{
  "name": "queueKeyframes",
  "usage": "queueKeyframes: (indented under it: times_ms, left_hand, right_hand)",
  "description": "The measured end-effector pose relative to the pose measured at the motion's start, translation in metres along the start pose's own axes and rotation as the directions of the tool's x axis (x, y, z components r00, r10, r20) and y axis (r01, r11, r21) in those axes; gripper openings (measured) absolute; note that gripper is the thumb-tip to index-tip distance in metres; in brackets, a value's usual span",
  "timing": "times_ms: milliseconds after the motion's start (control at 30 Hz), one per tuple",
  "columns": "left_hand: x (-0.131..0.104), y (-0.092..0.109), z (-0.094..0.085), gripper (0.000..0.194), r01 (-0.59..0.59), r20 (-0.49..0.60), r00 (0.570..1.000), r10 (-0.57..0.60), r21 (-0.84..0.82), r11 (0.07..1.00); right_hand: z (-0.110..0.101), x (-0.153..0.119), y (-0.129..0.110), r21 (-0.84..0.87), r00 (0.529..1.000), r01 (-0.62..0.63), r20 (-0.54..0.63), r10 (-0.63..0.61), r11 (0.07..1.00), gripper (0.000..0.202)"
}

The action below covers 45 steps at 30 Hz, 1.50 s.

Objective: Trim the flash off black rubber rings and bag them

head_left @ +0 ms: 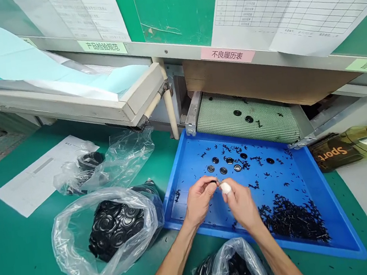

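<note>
My left hand [200,199] pinches a small black round part [213,181] between thumb and fingers, above the blue tray [336,213]. Close against it, my right hand [244,203] has its thumb and fingers pressed together, with a white cover [225,188] on the thumb. What sits between the right fingertips is too small to make out. Just beyond both hands, several black discs [229,161] lie in the tray among scattered black scraps. A dense pile of thin black branching pieces [295,219] fills the tray's near right corner.
A green conveyor belt [223,111] carrying black discs ends over the tray. Left stands an open plastic bag [67,252] of black round parts; another bag [219,274] is below my forearms. A bottle [353,147] lies right. A white shelf [145,91] juts out upper left.
</note>
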<state>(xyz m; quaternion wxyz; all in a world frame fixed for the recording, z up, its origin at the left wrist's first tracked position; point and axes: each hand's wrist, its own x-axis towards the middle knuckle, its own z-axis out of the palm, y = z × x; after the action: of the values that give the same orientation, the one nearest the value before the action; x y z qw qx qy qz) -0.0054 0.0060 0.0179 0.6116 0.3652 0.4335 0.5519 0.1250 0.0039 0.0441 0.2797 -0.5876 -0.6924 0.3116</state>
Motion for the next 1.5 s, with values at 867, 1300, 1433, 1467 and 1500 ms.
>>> queueKeyframes:
  times_ms: [867,1300,1433,1467,1500]
  left_hand:
    - [-0.019,0.010,0.007,0.022,0.224,0.167,0.972,-0.164,-0.466,0.856]
    - [-0.128,0.043,0.033,0.025,0.294,0.146,0.945,-0.292,-0.768,0.569]
    - [-0.142,0.044,0.033,0.029,0.295,0.146,0.949,-0.278,-0.717,0.632]
    - [-0.145,0.043,0.032,0.030,0.299,0.152,0.951,-0.270,-0.686,0.664]
    - [-0.149,0.042,0.032,0.031,0.300,0.158,0.952,-0.262,-0.645,0.703]
  right_hand:
    - [-0.069,-0.203,0.149,-0.261,0.973,-0.221,0.006,0.231,0.940,0.029]
    - [-0.026,-0.250,0.175,-0.528,0.905,-0.203,-0.423,-0.048,0.825,0.027]
    - [-0.024,-0.249,0.180,-0.556,0.888,-0.173,-0.445,-0.115,0.813,0.028]
    - [-0.023,-0.249,0.180,-0.565,0.883,-0.169,-0.451,-0.131,0.808,0.028]
    - [-0.023,-0.249,0.179,-0.573,0.879,-0.170,-0.456,-0.139,0.802,0.028]
